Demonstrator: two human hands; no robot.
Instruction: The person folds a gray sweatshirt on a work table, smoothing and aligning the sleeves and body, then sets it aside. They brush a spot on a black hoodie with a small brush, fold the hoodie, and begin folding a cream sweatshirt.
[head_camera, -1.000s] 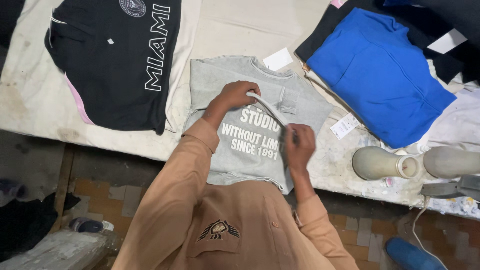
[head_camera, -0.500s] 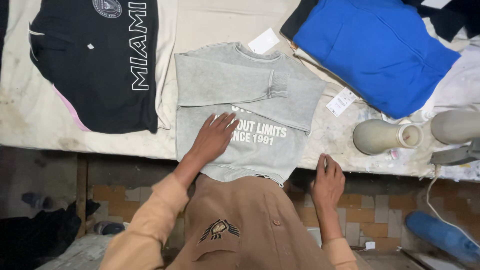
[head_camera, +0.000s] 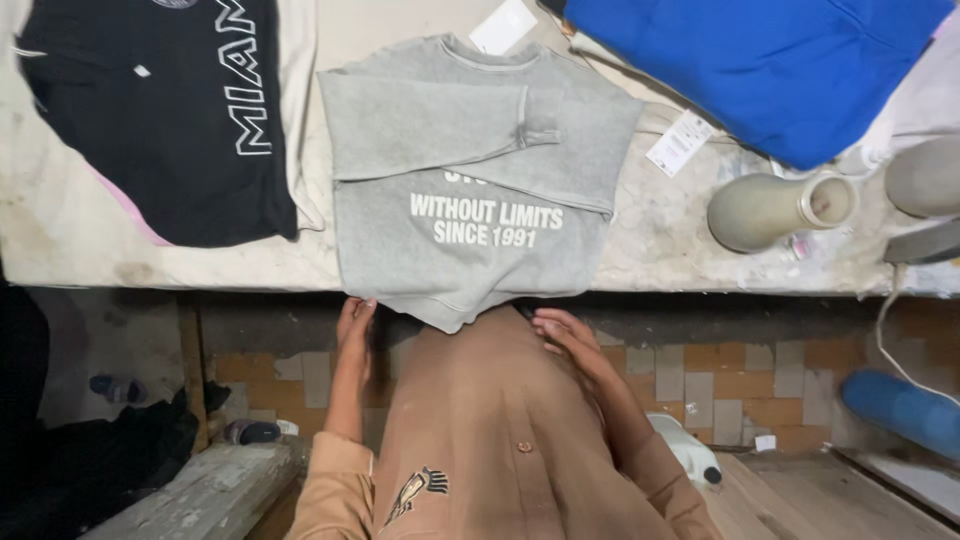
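Both hands have come off the grey sweatshirt (head_camera: 470, 190) since half a second back and dropped below the table (head_camera: 80, 240) edge. It lies folded in the middle of the table, sleeves crossed over the chest, hem hanging over the front edge. Left hand (head_camera: 355, 325) is loose, fingertips just touching that hem. Right hand (head_camera: 565, 330) is relaxed against the tan top, holding nothing. Black shirt (head_camera: 150, 110) to the left, blue one (head_camera: 760, 60) upper right, grey vase (head_camera: 775, 208) lying beside it.
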